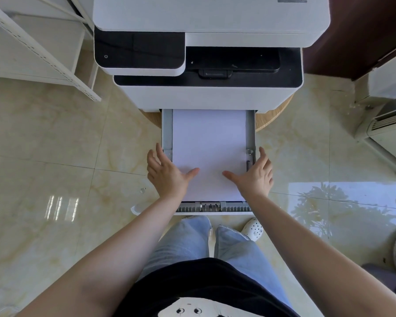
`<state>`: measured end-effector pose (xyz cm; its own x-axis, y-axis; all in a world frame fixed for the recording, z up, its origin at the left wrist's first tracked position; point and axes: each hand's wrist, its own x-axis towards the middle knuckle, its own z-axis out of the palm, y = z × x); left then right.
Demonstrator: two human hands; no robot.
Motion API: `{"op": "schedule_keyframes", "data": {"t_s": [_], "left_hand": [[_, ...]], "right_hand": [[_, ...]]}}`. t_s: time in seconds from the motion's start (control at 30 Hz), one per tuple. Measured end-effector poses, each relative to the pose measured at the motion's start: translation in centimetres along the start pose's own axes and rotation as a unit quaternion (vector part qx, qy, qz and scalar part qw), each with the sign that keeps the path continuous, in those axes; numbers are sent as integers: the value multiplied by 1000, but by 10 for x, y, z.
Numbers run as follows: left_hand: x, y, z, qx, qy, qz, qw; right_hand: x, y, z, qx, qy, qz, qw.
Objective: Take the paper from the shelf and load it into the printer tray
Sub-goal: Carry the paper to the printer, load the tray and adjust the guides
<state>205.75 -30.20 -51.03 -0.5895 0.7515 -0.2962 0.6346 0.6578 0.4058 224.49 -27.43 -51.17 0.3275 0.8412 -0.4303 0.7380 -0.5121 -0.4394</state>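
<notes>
A white printer [210, 92] stands on a round wooden stand, its grey paper tray [167, 133] pulled out toward me. A stack of white paper [209, 143] lies flat in the tray between the side guides. My left hand [166, 172] is spread at the tray's left side, thumb resting on the paper, fingers outside along the wall. My right hand [255, 173] mirrors it on the right side, thumb on the paper, fingers by the right guide. Neither hand grips anything.
A white metal shelf [44, 53] stands at the upper left. A white appliance with a vent [386, 120] sits at the right, beside a dark brown panel [357, 37]. Glossy beige floor tiles surround the printer. My legs and a white shoe [253, 228] are below the tray.
</notes>
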Motion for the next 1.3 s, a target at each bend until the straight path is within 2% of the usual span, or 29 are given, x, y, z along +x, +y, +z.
{"op": "schedule_keyframes", "data": {"t_s": [0.17,0.53,0.83,1.3], "left_hand": [[-18,-4,5,43,-74,26,996],[-21,-4,7,82,-41,43,995],[-32,-28,2,107,-76,98,987],[-32,-21,7,121,-70,64,988]], "right_hand": [[-17,7,10,-47,-44,-16,998],[-20,6,18,-67,-21,-18,997],[-38,28,7,-79,-68,-43,994],[-33,24,14,-82,-49,-2,995]]}}
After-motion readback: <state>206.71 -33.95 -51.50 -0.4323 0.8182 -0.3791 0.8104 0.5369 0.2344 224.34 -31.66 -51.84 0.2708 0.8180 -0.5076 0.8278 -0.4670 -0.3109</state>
